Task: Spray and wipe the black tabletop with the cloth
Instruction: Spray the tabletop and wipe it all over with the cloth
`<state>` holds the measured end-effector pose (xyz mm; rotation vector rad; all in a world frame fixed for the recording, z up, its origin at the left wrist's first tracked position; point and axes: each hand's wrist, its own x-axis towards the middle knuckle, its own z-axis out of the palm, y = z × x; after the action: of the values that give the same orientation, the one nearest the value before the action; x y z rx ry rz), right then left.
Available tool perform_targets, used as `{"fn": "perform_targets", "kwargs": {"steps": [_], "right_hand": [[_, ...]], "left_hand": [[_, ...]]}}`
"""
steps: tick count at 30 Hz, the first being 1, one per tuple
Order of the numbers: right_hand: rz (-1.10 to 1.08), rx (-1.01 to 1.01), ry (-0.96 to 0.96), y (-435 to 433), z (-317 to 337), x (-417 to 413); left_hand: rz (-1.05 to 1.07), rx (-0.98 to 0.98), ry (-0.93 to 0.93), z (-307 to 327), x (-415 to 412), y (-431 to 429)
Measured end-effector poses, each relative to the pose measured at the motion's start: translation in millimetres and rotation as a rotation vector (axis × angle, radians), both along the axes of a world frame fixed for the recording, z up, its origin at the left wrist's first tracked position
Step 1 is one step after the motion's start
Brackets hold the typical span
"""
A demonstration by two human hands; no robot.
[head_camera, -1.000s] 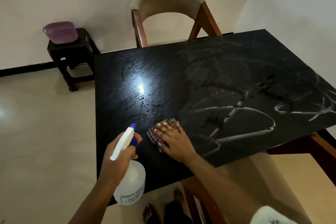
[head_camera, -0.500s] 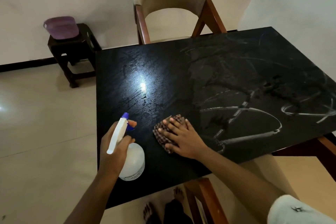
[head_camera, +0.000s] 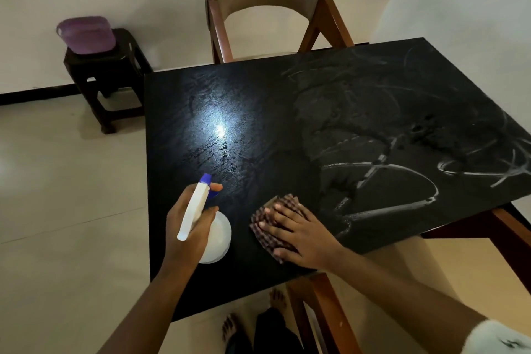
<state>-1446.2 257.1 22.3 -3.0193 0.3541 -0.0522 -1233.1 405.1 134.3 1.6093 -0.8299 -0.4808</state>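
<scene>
Over the near surface (head_camera: 258,112), our left hand (head_camera: 186,227) has brought its gripped spray bottle (head_camera: 221,236) inboard, right hand (head_camera: 304,236) flat on cloth (head_camera: 288,199): respray likely.

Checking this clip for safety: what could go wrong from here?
The white plastic spray bottle with a blue nozzle, gripped by the left hand, is near the black tabletop's left edge; set down there, it might fall. The right hand's checked cloth may only smear the white streaks.

The left hand (head_camera: 184,236) has moved the spray bottle (head_camera: 219,234) in over the black tabletop (head_camera: 258,123). The right hand (head_camera: 301,236) has turned leftward on the checked cloth (head_camera: 287,201)
</scene>
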Motion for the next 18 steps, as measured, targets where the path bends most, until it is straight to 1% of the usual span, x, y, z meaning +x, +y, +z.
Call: {"fn": "perform_targets", "kwargs": {"steps": [1,2,6,8,9,11,13,15,17,18], "right_hand": [[-0.024,-0.027,0.004,-8.9,1.3,-0.9],[-0.107,-0.042,0.006,-20.1,1.6,1.9],[-0.630,0.081,0.049,-55.9,7.6,23.3],[-0.775,0.109,0.030,-45.6,7.1,35.1],[-0.800,0.125,0.016,-33.2,6.3,39.4],[-0.721,0.134,-0.029,2.5,4.3,38.5],[-0.534,0.135,-0.061,44.6,2.0,23.0],[-0.354,0.114,-0.040,71.2,-1.7,-1.4],[-0.257,0.085,0.028,61.9,2.0,-19.3],[-0.266,0.054,0.063,48.3,3.6,-23.2]], "left_hand": [[-0.012,-0.002,-0.009,-1.0,-0.8,1.0],[-0.019,-0.003,-0.018,-2.3,-1.1,1.8],[-0.019,-0.017,-0.087,-5.7,-0.2,4.9],[-0.018,-0.021,-0.099,-8.2,1.0,5.7],[-0.016,-0.022,-0.099,-9.1,1.2,5.7],[-0.017,-0.036,-0.094,-9.6,1.6,5.1],[-0.021,-0.049,-0.094,-9.9,1.8,5.2],[-0.020,-0.052,-0.099,-10.8,2.2,5.4],[-0.021,-0.060,-0.102,-11.9,2.6,5.3],[-0.020,-0.065,-0.099,-12.2,3.0,4.9]]}}
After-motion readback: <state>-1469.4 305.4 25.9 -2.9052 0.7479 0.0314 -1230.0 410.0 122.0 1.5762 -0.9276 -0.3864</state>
